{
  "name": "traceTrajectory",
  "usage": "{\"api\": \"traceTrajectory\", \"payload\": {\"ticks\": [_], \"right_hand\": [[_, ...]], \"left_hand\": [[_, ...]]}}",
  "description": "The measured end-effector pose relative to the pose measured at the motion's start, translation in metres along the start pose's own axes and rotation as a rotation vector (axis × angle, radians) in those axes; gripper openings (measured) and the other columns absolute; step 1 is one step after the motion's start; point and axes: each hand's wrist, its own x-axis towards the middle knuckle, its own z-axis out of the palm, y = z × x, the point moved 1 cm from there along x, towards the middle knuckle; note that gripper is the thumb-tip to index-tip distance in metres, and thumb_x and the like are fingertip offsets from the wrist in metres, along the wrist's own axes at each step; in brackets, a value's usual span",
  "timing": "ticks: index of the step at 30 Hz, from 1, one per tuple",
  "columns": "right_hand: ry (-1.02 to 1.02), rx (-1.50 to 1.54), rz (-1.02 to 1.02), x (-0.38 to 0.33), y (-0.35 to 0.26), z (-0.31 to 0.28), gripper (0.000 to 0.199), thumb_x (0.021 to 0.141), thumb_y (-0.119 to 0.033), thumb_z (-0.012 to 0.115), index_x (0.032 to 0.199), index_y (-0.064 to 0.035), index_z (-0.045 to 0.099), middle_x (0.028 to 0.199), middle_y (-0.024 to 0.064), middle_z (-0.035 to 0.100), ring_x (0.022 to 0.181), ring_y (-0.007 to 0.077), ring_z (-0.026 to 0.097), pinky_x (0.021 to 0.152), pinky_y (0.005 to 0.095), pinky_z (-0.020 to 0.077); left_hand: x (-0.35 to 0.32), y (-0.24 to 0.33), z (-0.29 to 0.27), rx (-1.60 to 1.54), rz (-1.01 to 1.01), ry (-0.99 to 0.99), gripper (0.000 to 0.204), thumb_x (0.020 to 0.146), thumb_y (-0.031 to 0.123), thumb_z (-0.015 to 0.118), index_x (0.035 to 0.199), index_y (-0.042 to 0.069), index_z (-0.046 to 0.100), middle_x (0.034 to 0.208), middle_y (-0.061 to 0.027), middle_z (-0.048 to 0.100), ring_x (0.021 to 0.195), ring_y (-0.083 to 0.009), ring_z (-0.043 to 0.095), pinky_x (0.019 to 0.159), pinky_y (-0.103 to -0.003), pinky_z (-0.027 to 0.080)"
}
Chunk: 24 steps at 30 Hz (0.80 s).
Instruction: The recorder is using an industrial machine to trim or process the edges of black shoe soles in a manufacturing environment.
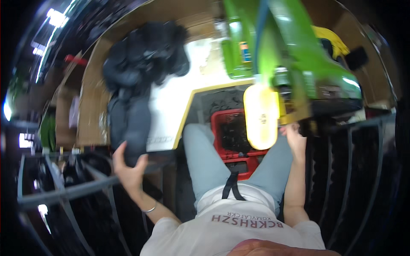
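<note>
My left hand [130, 168] reaches to the near end of a dark, elongated piece [139, 121], its thumb and fingers spread apart at that end. This piece lies against a pile of soft black items [143, 53] at the left of the white work surface [168, 111]. My right hand [294, 138] is raised beside a green machine [307, 55], just below a blurred brownish-yellow part [297, 113]. Its fingers are bent together, and whatever they pinch is too small or blurred to make out. Left of that hand, a bright yellow rounded plate [260, 117] juts from the machine.
Cardboard walls [94, 94] surround the work surface, which has a yellow-edged cutout. Below it, a red crate [220, 132] with dark scraps sits between my legs. Grey metal rails [81, 185] run along both sides. A yellow item [331, 40] lies behind the machine.
</note>
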Motion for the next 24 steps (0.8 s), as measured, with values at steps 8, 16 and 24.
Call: {"api": "traceTrajectory", "payload": {"ticks": [8, 16, 24], "right_hand": [[-0.318, 1.126, 0.333, -0.070, -0.050, 0.024, 0.034, 0.081, -0.005, 0.065, 0.111, 0.0056, 0.053, 0.101, 0.0119, 0.063, 0.084, 0.0182, 0.063, 0.078, 0.0308, 0.0519], [0.128, 1.407, 0.388, -0.177, 0.022, 0.017, 0.052, 0.076, 0.009, 0.063, 0.124, 0.0039, 0.045, 0.118, 0.0158, 0.055, 0.110, 0.0274, 0.054, 0.098, 0.0422, 0.0423], [-0.142, 1.398, 0.395, -0.180, 0.013, 0.032, 0.053, 0.072, 0.009, 0.068, 0.121, 0.0064, 0.049, 0.116, 0.0130, 0.057, 0.108, 0.0225, 0.055, 0.096, 0.0350, 0.0428]], "left_hand": [[-0.030, 0.098, 0.100, -0.728, 0.604, -0.788, 0.066, 0.057, 0.009, 0.080, 0.117, -0.003, 0.055, 0.116, -0.0164, 0.059, 0.103, -0.0277, 0.059, 0.091, -0.035, 0.046], [-0.120, 0.187, 0.193, -1.459, -0.355, -0.881, 0.024, 0.081, 0.002, 0.067, 0.104, -0.004, 0.062, 0.095, -0.0043, 0.064, 0.085, -0.0106, 0.058, 0.079, -0.025, 0.048], [-0.082, 0.217, 0.182, -1.195, -0.032, -0.651, 0.020, 0.081, 0.004, 0.069, 0.067, 0.002, 0.055, 0.060, 0.0039, 0.051, 0.054, 0.0007, 0.038, 0.045, -0.018, 0.027]]}}
